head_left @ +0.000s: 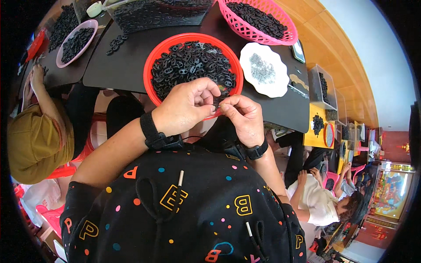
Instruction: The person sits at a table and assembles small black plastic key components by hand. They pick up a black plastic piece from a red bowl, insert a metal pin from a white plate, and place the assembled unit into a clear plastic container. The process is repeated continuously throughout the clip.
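My left hand (186, 105) and my right hand (245, 120) meet over the near rim of a red basin (149, 85). The basin is heaped with small black oval pieces (188, 63) that have holes in them. Thumb and index finger of the right hand are pinched together; what is between them is too small to make out. Against those fingertips rests the left thumb, and the other left fingers are curled in, hiding whatever they hold. Right of the basin lies a white scalloped plate (279, 83) with thin metal pins (262, 68) scattered on it.
Behind the basin are a clear box (162, 17) of black pieces and a pink basket (289, 40). A pink bowl (66, 64) and a loose pile (116, 44) lie on the dark table (118, 72) to the left. Other people sit left (37, 140) and right (315, 197).
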A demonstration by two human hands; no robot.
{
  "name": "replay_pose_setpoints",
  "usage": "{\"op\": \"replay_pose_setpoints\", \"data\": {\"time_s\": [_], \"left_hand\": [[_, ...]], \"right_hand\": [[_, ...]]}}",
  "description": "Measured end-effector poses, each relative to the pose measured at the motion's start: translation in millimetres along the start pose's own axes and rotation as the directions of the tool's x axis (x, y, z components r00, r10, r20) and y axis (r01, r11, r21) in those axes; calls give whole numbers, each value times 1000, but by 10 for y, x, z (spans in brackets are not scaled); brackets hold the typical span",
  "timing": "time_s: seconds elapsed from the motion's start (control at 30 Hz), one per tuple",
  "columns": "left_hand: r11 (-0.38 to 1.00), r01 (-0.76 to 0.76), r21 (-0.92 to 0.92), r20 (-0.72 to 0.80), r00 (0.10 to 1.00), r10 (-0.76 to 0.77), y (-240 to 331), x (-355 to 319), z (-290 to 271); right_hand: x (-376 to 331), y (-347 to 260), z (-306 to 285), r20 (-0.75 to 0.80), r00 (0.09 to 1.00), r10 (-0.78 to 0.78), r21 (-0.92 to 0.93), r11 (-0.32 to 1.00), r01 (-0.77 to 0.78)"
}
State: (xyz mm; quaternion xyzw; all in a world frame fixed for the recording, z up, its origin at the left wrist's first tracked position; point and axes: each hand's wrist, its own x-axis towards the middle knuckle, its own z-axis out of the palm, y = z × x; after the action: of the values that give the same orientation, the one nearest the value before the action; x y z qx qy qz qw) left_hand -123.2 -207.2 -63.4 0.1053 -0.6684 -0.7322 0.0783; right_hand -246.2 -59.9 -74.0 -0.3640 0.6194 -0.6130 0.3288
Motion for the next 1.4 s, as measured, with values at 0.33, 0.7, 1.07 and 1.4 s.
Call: {"op": "replay_pose_setpoints", "data": {"time_s": [0.33,0.7,1.07,1.4], "left_hand": [[1000,3,-23,-17,1000,-3,-47,-1,26],[999,-41,-31,-81,996,38,-81,-29,61],[1000,5,-21,-212,977,-9,-99,-54,-57],[996,92,12,-273,958,-85,-135,-55,-144]], "right_hand": [[-28,-23,32,23,1000,16,-4,1000,-16],[-38,35,85,18,1000,2,-3,1000,-1],[144,-47,-149,-183,950,-253,-536,836,119],[394,-57,0,245,902,-355,-849,372,377]]}}
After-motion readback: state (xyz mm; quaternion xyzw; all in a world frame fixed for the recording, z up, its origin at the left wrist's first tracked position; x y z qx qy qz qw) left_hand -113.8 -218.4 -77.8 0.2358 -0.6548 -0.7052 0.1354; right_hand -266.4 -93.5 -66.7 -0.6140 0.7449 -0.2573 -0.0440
